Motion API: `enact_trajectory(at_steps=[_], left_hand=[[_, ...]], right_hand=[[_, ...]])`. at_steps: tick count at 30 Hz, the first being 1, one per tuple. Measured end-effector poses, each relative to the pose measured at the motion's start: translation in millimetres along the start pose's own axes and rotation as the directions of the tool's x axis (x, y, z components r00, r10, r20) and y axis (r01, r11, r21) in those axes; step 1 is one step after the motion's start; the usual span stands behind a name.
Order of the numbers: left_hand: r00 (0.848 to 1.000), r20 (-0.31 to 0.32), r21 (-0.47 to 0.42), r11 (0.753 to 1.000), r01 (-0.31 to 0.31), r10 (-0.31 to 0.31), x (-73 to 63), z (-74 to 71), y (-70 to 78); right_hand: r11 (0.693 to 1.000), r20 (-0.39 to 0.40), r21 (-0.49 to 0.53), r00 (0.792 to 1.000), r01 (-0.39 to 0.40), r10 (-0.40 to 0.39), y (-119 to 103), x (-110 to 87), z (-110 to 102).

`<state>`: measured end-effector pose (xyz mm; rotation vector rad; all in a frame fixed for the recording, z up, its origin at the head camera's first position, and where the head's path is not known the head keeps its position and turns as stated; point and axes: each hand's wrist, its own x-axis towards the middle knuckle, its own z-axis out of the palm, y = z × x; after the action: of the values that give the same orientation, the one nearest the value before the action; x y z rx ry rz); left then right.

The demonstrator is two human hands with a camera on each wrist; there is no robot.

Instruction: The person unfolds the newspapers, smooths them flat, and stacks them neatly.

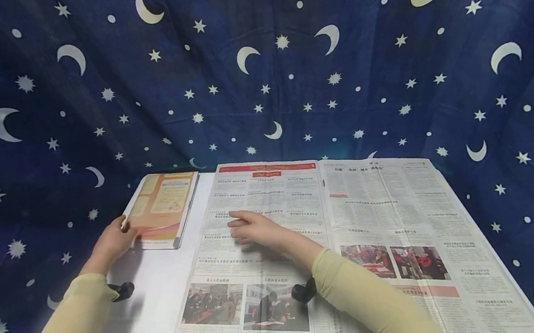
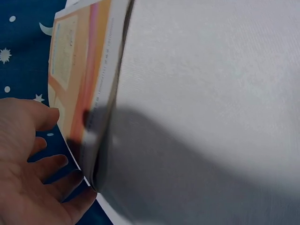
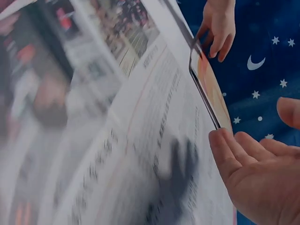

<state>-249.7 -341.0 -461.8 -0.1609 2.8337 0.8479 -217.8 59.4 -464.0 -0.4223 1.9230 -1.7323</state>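
An orange-and-cream printed booklet (image 1: 166, 208), possibly several stacked, lies on the white table at the left. My left hand (image 1: 114, 242) is at its near left corner. In the left wrist view, the loosely bent fingers (image 2: 55, 164) come up to the booklet's edge, with the thumb apart from them; whether they touch it is hard to tell. My right hand (image 1: 260, 232) hovers over the left page of a spread newspaper (image 1: 302, 240), fingers extended and holding nothing. Its shadow falls on the paper in the right wrist view.
A dark blue cloth (image 1: 281, 46) with moons and stars hangs behind and around the table. A white strip of tabletop (image 1: 160, 282) shows between the booklet and the newspaper. Each wrist wears a black device (image 1: 303, 291).
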Motion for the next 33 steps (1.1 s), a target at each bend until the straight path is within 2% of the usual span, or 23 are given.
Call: enact_trajectory(at_steps=[3,6,11,16,23,26,30,33], left_hand=[[1.0,0.001,0.021,1.0,0.016,-0.016,0.0,1.7,0.1],[0.999,-0.017,0.039,0.999,0.03,-0.029,1.1,3.9,-1.0],[0.997,-0.054,0.092,0.994,0.063,-0.058,4.4,8.3,-3.2],[0.99,-0.079,0.124,0.984,0.128,-0.119,7.7,13.3,-2.5],[0.978,-0.128,0.135,0.974,0.181,-0.164,10.1,19.0,-0.4],[0.977,-0.144,0.126,0.977,0.174,-0.155,11.1,20.1,0.2],[0.978,-0.172,0.094,0.987,0.132,-0.115,9.1,18.3,1.2],[0.978,-0.177,0.05,0.992,0.118,-0.107,7.7,16.4,1.7]], right_hand=[[0.99,-0.038,0.142,0.999,-0.02,0.026,2.9,9.4,8.2],[0.963,-0.064,0.27,0.997,-0.027,0.045,6.1,17.1,15.5],[0.912,-0.098,0.408,0.992,-0.034,0.081,9.3,26.4,26.2],[0.891,-0.091,0.45,0.989,-0.062,0.115,9.8,32.7,36.0],[0.874,-0.079,0.477,0.985,-0.096,0.151,15.3,40.9,43.9],[0.868,-0.074,0.485,0.985,-0.103,0.158,18.6,42.5,43.8],[0.874,-0.074,0.474,0.983,-0.112,0.166,22.8,43.2,43.8],[0.881,-0.071,0.458,0.983,-0.118,0.169,25.2,43.0,43.9]])
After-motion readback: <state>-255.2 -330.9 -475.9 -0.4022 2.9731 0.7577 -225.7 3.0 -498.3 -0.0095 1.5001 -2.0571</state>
